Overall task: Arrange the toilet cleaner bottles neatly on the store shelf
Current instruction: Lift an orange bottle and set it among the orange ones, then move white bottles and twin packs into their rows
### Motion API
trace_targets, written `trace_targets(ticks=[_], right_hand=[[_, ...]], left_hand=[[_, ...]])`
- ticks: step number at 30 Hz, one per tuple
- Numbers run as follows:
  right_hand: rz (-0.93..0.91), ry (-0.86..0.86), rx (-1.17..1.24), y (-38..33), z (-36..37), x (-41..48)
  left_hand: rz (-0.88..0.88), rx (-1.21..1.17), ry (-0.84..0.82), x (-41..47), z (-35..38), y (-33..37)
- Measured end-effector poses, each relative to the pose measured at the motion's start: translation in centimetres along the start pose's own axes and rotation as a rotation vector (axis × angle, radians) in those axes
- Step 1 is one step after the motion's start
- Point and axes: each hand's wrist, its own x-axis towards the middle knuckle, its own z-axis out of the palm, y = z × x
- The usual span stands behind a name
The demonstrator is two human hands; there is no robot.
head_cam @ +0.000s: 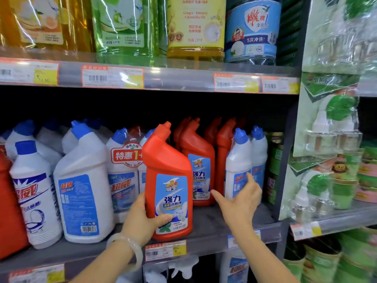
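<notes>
While the red, blue-labelled bottle [166,160] is gripped upright by the left hand [140,219], fingers of the right hand [238,203] are spread right of it.

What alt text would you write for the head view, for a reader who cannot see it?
A person's left hand grips a red toilet cleaner bottle at the front of a store shelf, while the right hand reaches open toward a white blue-capped bottle.
</notes>
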Motion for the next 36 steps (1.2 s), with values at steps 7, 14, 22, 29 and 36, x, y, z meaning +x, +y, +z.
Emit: trace_targets(ticks=[7, 14, 22, 29, 36], right_hand=[[0.117, -0.09, -0.039, 1.1, -0.3, 3.0], [0.197, -0.123, 0.206, 4.2, -5.2, 4.3], [0.229, 0.006, 0.099, 3.0, -3.4, 3.5], [0.183, -0.055, -0.142, 2.2, -2.6, 2.7], [0.256, 0.008, -0.085, 1.9, -3.1, 2.7]], left_hand=[[0.01, 0.045, 0.023, 1.5, 4.9, 0.3], [-0.033, 0.08, 0.058, 3.4, 6.9, 0.1], [-0.062, 0.123, 0.069, 5.3, 8.7, -0.4], [-0.103, 0.142, -0.004, 3.4, 9.7, -0.6], [-0.02, 0.101, -0.172, 1.5, 9.2, -1.9]])
